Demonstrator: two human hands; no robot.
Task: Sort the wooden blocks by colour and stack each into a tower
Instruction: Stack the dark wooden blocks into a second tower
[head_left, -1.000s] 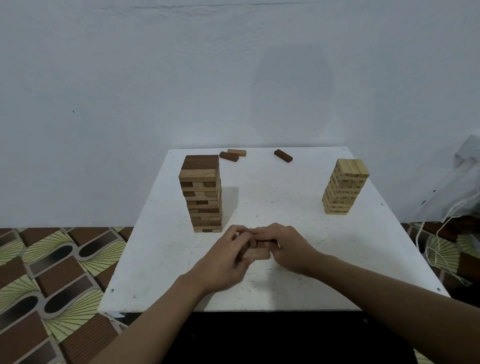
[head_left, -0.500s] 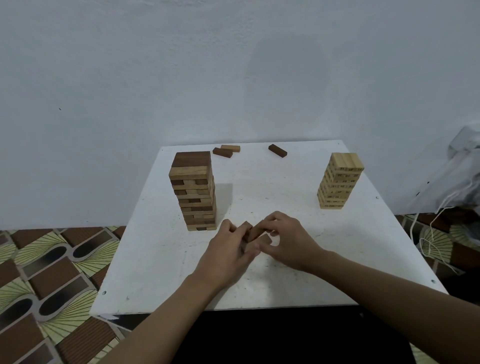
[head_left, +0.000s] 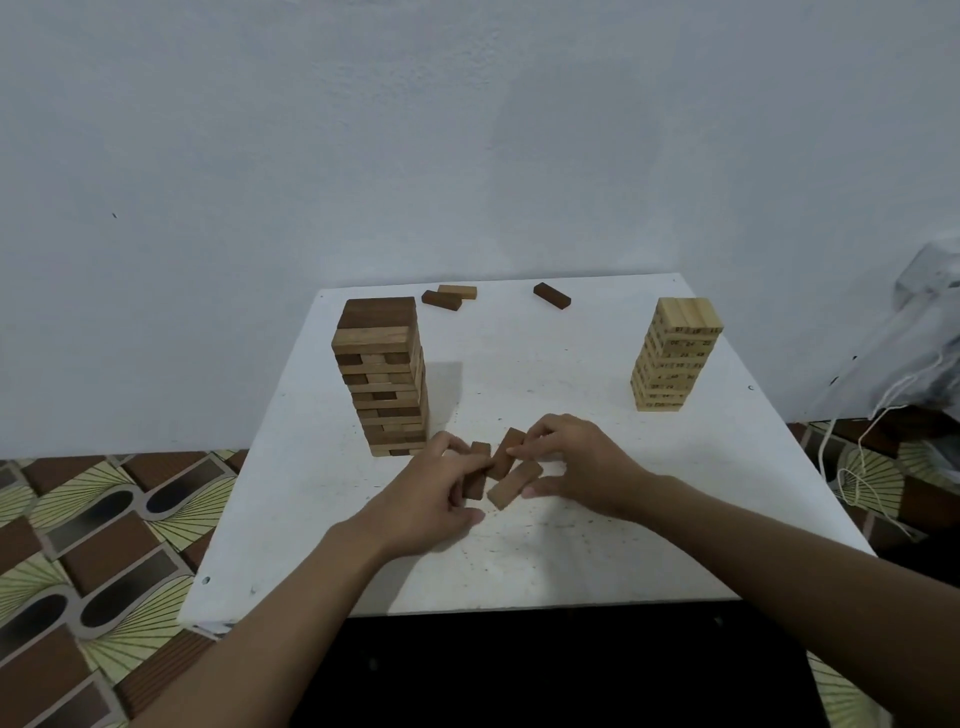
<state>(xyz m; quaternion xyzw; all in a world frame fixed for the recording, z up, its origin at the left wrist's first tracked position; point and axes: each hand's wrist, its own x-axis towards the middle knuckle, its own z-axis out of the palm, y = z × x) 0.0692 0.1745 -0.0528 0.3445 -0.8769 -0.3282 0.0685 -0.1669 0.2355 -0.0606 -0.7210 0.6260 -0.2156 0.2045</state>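
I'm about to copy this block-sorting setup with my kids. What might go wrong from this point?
1. The left hand works right in front of the mixed brown tower; a knuckle bump could topple it.
2. Three blocks lie splayed between the fingers of both hands, the right hand included, so one may slip.
3. The dark loose block near the table's far edge might get knocked off.

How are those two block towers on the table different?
The left tower mixes dark and mid-brown blocks; the right tower is all pale wood. The left tower looks taller and wider than the right tower. The right tower's block ends carry small dark markings; the left tower's look plain. Both stand upright on the white table, untouched.
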